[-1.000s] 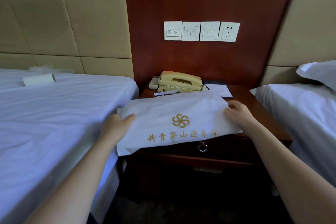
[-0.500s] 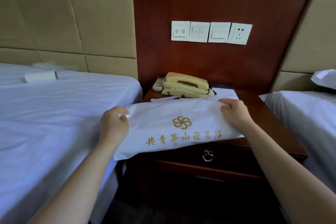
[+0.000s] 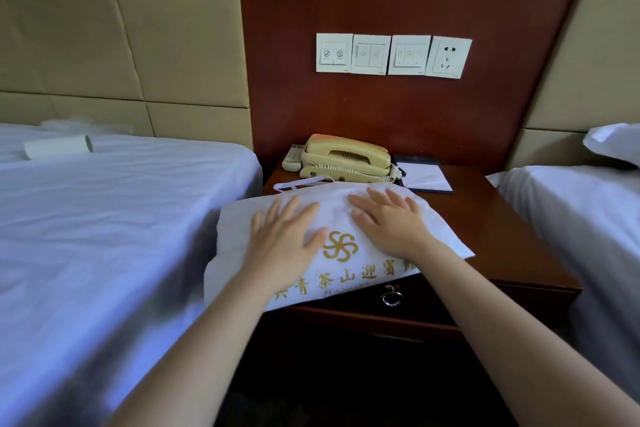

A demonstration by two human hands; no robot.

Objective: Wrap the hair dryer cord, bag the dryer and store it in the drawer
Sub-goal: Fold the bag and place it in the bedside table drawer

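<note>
A white cloth bag [image 3: 446,236] with a gold emblem and gold characters lies flat on the dark wooden nightstand [image 3: 512,236], its near edge overhanging the front. Its drawstring loop [image 3: 301,183] trails toward the phone. My left hand [image 3: 284,236] rests palm down on the bag's left half, fingers spread. My right hand [image 3: 388,222] lies flat on the right half, fingers apart. Neither hand grips anything. No hair dryer or cord shows; what the bag holds is hidden. The drawer front with its metal ring pull [image 3: 392,298] is closed just under the bag's edge.
A beige telephone [image 3: 346,158], a remote [image 3: 293,158] and a notepad in a dark folder [image 3: 424,175] sit at the back of the nightstand. Wall switches and a socket [image 3: 448,57] hang above. White beds flank both sides; a white roll [image 3: 57,146] lies on the left bed.
Both hands let go of the bag's outer edges and moved inward, now lying flat on top of it. The view shifted slightly.
</note>
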